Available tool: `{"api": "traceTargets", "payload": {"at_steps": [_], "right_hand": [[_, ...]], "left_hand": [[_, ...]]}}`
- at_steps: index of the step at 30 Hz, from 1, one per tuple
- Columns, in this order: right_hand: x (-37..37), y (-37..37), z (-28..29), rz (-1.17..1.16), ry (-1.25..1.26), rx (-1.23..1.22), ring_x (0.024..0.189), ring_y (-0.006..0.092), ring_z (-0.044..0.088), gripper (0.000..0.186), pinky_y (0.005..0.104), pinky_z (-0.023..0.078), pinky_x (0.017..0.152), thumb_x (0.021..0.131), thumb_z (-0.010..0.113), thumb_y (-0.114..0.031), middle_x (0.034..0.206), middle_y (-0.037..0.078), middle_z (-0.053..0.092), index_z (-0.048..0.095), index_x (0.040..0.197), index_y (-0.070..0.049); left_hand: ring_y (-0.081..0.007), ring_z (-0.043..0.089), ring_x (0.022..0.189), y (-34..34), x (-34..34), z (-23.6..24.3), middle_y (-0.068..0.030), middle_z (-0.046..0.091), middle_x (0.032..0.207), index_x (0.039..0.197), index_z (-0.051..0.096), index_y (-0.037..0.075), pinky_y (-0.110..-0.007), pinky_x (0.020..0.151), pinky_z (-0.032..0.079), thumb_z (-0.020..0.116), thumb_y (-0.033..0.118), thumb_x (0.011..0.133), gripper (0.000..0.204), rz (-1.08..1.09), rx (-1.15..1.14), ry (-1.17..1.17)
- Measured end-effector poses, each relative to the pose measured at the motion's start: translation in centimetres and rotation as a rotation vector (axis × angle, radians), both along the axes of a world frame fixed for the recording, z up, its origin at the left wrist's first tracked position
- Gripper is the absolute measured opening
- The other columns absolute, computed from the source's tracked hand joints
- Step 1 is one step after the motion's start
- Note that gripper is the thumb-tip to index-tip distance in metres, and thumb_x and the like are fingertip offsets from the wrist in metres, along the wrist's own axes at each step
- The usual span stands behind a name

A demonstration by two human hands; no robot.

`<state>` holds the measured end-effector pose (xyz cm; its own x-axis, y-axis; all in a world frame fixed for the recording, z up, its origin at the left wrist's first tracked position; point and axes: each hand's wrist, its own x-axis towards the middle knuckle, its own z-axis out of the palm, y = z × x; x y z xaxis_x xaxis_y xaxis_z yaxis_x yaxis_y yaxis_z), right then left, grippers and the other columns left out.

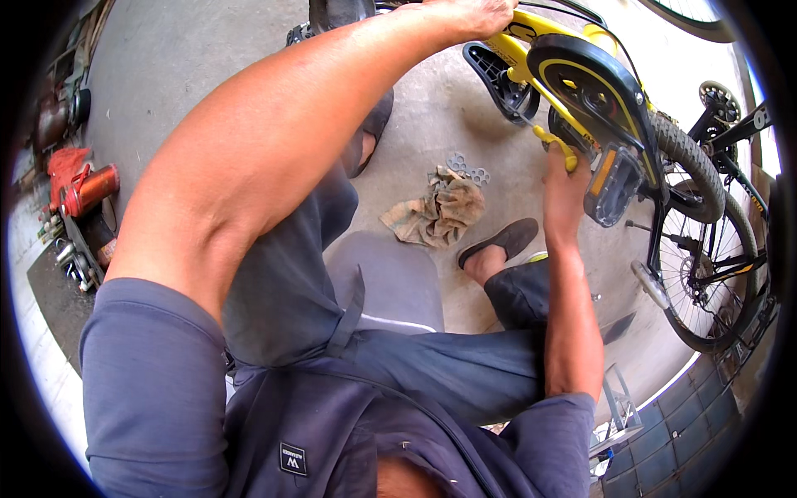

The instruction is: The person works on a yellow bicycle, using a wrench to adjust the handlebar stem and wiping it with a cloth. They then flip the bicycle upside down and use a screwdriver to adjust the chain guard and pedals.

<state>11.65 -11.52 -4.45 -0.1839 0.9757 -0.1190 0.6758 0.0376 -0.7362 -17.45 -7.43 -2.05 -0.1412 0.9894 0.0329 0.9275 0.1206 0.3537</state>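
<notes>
A small yellow bicycle (520, 51) with a black chain guard (594, 79) leans at the upper right. At the top edge my left hand (481, 17) is closed on its yellow frame, the fingers partly cut off by the picture's edge. My right hand (566, 170), below the chain guard, is closed around a yellow-handled tool (548, 137) that looks like a screwdriver. Its thin grey shaft points up and left, toward a black stabiliser-like part or pedal (502, 83). The tip's contact is hard to make out. Beside my right hand hangs a black pedal with an orange reflector (613, 183).
A crumpled, stained rag (440, 207) lies on the concrete floor with a grey metal multi-hole spanner (469, 168) behind it. Another bicycle (701, 266) stands on the right. Tools and an orange-red machine (87, 189) sit at the left. My knees and sandalled feet flank the rag.
</notes>
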Motion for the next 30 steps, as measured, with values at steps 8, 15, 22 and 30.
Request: {"api": "traceTargets", "payload": {"at_steps": [8, 15, 22, 30], "right_hand": [[-0.8, 0.6, 1.5, -0.146, 0.133, -0.018, 0.053, 0.0097, 0.049, 0.032, 0.0237, 0.042, 0.046, 0.091, 0.062, -0.029, 0.077, 0.003, 0.055, 0.058, 0.105, -0.001], [-1.6, 1.2, 1.7, -0.153, 0.113, -0.104, 0.051, 0.0109, 0.052, 0.033, 0.0245, 0.044, 0.045, 0.091, 0.061, -0.028, 0.073, 0.005, 0.054, 0.057, 0.103, 0.003], [-1.2, 1.7, 0.1, -0.146, 0.147, -0.137, 0.051, 0.0113, 0.054, 0.033, 0.0251, 0.045, 0.044, 0.091, 0.059, -0.028, 0.07, 0.005, 0.054, 0.057, 0.099, 0.004], [-1.3, 1.8, -0.2, -0.126, 0.173, -0.136, 0.052, 0.0123, 0.056, 0.032, 0.0251, 0.048, 0.044, 0.092, 0.06, -0.026, 0.074, 0.007, 0.057, 0.058, 0.098, 0.006]], "left_hand": [[-0.0369, 0.063, 0.102, 0.2, 1.2, 1.1, -0.0198, 0.063, 0.109, 0.121, 0.059, 0.019, -0.049, 0.086, 0.05, 0.037, 0.029, 0.096, 0.035, -0.191, -0.083, -0.006], [-0.0385, 0.059, 0.11, 0.1, 1.0, 2.0, -0.0201, 0.061, 0.117, 0.12, 0.061, 0.02, -0.048, 0.093, 0.047, 0.034, 0.039, 0.098, 0.04, -0.175, -0.168, -0.089], [-0.0408, 0.057, 0.113, 0.1, 1.2, 3.0, -0.0228, 0.06, 0.121, 0.115, 0.066, 0.013, -0.048, 0.096, 0.045, 0.037, 0.051, 0.095, 0.051, -0.015, -0.228, -0.269], [-0.0403, 0.059, 0.111, 0.1, 1.0, 3.1, -0.0216, 0.062, 0.117, 0.117, 0.065, 0.021, -0.049, 0.094, 0.046, 0.034, 0.043, 0.097, 0.042, -0.115, -0.235, -0.175]]}}
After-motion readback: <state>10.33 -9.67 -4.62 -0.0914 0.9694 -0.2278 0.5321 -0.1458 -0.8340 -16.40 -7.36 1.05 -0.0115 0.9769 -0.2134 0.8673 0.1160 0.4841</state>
